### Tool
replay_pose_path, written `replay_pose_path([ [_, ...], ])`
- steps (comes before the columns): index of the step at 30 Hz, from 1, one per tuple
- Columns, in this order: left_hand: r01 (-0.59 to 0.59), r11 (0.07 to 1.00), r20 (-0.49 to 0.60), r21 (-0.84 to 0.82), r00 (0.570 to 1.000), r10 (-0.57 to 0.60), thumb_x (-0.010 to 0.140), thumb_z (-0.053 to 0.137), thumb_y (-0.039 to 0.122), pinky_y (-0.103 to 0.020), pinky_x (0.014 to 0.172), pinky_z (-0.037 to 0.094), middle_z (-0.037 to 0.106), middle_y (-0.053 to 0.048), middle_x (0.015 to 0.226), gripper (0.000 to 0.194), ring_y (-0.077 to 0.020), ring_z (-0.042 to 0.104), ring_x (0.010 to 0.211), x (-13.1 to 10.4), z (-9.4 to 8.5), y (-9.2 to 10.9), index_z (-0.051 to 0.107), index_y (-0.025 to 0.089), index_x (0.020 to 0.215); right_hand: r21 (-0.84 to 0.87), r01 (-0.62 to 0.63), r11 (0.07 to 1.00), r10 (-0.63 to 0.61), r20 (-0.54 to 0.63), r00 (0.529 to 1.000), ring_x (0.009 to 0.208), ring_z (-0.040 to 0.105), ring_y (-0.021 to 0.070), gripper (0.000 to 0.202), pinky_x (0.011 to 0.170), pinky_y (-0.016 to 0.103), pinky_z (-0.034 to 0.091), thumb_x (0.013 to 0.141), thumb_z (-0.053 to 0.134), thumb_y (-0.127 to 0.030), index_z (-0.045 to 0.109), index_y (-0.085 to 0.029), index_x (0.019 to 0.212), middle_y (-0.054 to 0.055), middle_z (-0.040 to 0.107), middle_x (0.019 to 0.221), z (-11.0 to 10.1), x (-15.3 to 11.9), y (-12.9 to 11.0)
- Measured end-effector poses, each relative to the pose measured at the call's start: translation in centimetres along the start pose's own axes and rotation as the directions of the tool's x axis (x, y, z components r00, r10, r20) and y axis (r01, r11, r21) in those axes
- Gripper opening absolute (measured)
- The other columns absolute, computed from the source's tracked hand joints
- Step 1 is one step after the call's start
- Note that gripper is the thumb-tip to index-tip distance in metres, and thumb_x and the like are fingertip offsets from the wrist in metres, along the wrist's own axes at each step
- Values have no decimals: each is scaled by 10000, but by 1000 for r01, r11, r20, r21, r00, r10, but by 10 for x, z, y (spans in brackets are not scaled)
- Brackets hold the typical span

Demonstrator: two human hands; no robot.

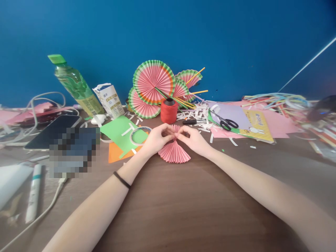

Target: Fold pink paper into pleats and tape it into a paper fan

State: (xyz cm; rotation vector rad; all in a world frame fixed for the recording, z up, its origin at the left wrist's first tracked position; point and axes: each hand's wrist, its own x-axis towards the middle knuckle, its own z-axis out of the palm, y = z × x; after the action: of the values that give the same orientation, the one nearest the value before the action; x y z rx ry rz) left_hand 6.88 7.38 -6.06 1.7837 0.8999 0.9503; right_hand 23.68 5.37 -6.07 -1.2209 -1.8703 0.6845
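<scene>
Pink pleated paper (174, 154) on the table (157, 210), right in front of the person: pleats folded in, middle pinched narrow, lower half spread as a fan, upper part partly behind the fingers. Not a full round; can't tell if the waist is tied. Round pink-green paper fans (153, 80) lean at the back, red thread spool (168, 113) just beyond the hands. Grip: left hand (156, 139) and right hand (194, 140) both nearly closed, fingertips pinching the waist, close together.

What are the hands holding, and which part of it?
The hands hold the pink paper by its pinched middle.
</scene>
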Motion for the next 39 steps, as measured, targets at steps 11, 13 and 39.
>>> replay_pose_path([
  [11, -34, 979, -58, 199, 997, 47, 698, 611, 154, -219, 662, 478, 644, 36, 709, 88, -98, 603, 667, -2, 3, 4, 558, 177, 765, -65, 87, 994, -92, -86, 992, 642, 470, 125, 170, 618, 263, 369, 816, 513, -262, 467, -191, 669, -18, 510, 669, 5, -1, 0],
  [13, -50, 969, -54, 242, 996, 64, 703, 595, 149, -216, 665, 475, 637, 44, 704, 87, -94, 595, 663, -2, 3, 3, 554, 182, 772, -93, 133, 987, -141, -84, 986, 659, 473, 126, 159, 632, 263, 372, 821, 511, -249, 461, -192, 681, -15, 505, 695, 7, -2, 1],
  [39, -40, 983, -72, 179, 996, 54, 701, 567, 124, -215, 678, 480, 657, 18, 755, 110, -98, 607, 702, -1, 1, 4, 580, 178, 796, -621, -411, 667, 503, -31, 864, 603, 499, 124, 88, 571, 247, 342, 733, 489, -218, 564, -176, 714, 32, 623, 749, -124, 19, 0],
])
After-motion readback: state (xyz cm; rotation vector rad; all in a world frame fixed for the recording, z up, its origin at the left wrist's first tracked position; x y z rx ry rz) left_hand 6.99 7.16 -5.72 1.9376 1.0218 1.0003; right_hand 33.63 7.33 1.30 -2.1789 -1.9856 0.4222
